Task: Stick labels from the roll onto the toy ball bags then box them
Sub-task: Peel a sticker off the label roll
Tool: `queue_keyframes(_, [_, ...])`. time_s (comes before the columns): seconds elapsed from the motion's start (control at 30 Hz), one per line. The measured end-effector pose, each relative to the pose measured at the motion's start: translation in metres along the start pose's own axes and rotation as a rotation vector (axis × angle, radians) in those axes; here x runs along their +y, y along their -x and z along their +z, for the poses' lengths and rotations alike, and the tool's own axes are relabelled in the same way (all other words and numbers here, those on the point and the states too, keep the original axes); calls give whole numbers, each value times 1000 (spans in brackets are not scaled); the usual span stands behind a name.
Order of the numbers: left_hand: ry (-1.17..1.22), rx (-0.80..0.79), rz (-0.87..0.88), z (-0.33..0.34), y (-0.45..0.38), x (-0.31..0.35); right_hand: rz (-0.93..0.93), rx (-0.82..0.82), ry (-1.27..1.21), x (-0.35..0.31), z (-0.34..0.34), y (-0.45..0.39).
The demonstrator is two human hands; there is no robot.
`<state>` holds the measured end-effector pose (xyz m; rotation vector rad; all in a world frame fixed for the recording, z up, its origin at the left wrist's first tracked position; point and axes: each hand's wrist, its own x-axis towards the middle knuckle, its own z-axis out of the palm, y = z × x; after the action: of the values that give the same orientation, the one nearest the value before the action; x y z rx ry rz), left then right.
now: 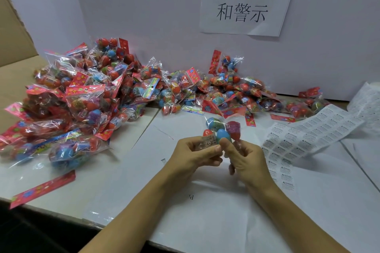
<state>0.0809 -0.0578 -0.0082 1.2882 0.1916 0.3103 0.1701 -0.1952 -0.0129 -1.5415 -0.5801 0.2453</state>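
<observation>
Toy ball bag [221, 132] held up above the white table [308, 201], near its middle, pinched from both sides: left hand [197, 154] curled on its lower left, right hand [244, 157] gripping its lower right. Label strip [304, 135] unrolled just to the right, lying flat. Heaped bags [86, 92] behind and to the left, below a paper sign [244, 2] on the wall.

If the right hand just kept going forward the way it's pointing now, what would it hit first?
Probably the heap of toy ball bags against the white wall, though depth is hard to judge. The right hand already grips one bag with the left hand.
</observation>
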Motion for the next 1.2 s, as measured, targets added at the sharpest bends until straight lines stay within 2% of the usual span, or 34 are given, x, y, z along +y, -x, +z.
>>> queue_keyframes(0.23, [89, -99, -23, 4, 4, 5, -64, -15, -36, 3, -4, -3])
queue_keyframes(0.4, [81, -6, 18, 3, 3, 10, -82, -76, 27, 2, -9, -4])
queue_keyframes(0.83, [237, -51, 33, 3, 3, 15, -148, -110, -22, 2, -3, -4])
queue_keyframes(1.2, [381, -69, -38, 0, 2, 18, -66, -146, -74, -4, -3, -3])
